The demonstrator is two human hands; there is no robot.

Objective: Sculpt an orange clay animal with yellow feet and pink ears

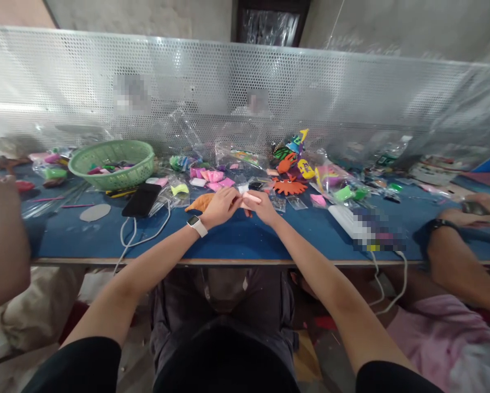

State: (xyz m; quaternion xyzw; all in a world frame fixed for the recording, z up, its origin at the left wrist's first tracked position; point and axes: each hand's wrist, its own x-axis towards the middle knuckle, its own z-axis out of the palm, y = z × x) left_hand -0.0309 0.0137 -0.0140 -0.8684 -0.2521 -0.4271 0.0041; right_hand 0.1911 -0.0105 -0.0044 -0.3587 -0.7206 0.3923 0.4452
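My left hand point(222, 207), with a white watch on the wrist, is closed in a pinch at the near middle of the table. Its fingertips meet a small pale pink piece point(251, 200), too small and covered to name. My right hand point(264, 208) is closed around the other end of this piece. An orange curved, ridged soft piece point(200, 203) lies just left of my left hand, partly hidden by it. Right of my right hand lies an orange-red crab shape point(289, 186). Pink soft lumps point(212, 176) and a small black thing point(255, 185) lie just beyond my fingers.
A green basket point(144, 170) holds colourful pieces at left, near a black phone point(142, 200) with a white cable. A white power strip point(345, 221) lies at right. Clear bags point(338, 177) line the perforated metal screen point(212, 71). Co-workers' arms point(453, 245) flank me.
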